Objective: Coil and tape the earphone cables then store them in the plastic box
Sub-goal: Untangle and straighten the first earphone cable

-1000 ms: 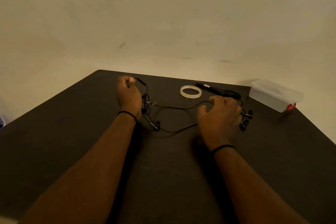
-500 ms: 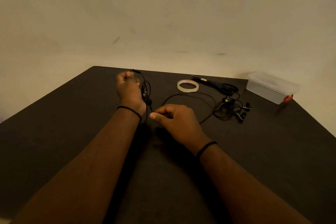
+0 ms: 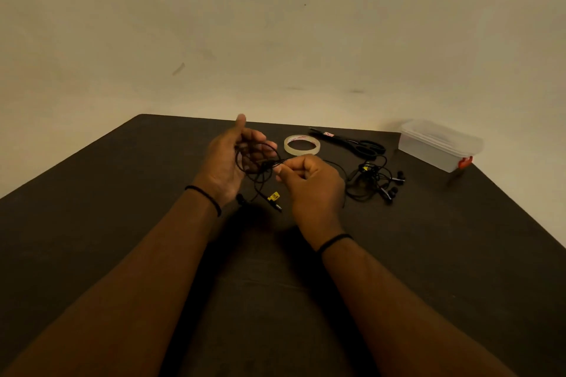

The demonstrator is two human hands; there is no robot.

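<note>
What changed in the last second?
The right hand left the tangled black earphones, moved left and now pinches the black earphone cable looped in the left hand, which turned to show its palm. Clear tape roll, black scissors and clear plastic box stayed put.

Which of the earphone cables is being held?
The looped cable in the left hand, which the right hand pinches. The tangled cables lie untouched on the table near the scissors.
</note>
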